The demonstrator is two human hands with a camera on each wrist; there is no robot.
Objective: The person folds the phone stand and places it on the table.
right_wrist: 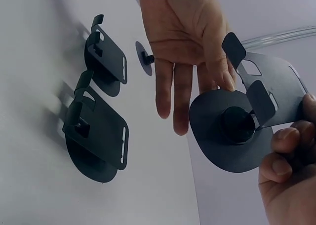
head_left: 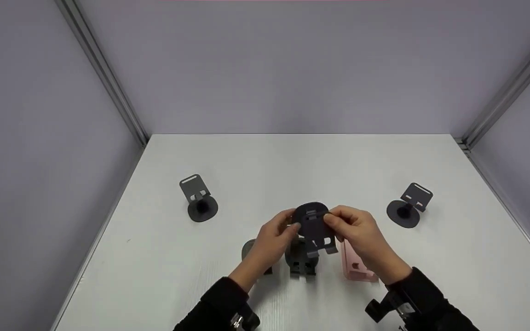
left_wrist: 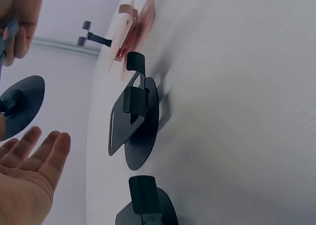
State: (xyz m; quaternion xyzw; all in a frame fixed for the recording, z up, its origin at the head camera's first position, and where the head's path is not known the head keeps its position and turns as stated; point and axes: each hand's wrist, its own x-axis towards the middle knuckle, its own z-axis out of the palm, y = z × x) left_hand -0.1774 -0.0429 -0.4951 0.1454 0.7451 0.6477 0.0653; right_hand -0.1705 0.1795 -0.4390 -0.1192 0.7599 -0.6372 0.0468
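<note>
A dark grey phone stand (head_left: 316, 232) is held up above the table between both hands. My right hand (head_left: 361, 234) pinches the edge of its slotted plate with thumb and curled fingers. On the other side, my left hand (head_left: 268, 242) has its thumb on the stand near the round base (right_wrist: 210, 146), its other fingers behind and fairly straight. Below the hands stands a similar dark phone stand (head_left: 302, 261). Another one (head_left: 247, 248) is partly hidden by the left forearm. A pink phone stand (head_left: 353, 264) sits partly under the right hand.
Two more dark phone stands lie farther off, one at the left (head_left: 195, 189) and one at the right (head_left: 405, 212). The white table (head_left: 265, 165) is bounded by pale grey panels (head_left: 265, 69) at the back and sides, with metal rails at the corners.
</note>
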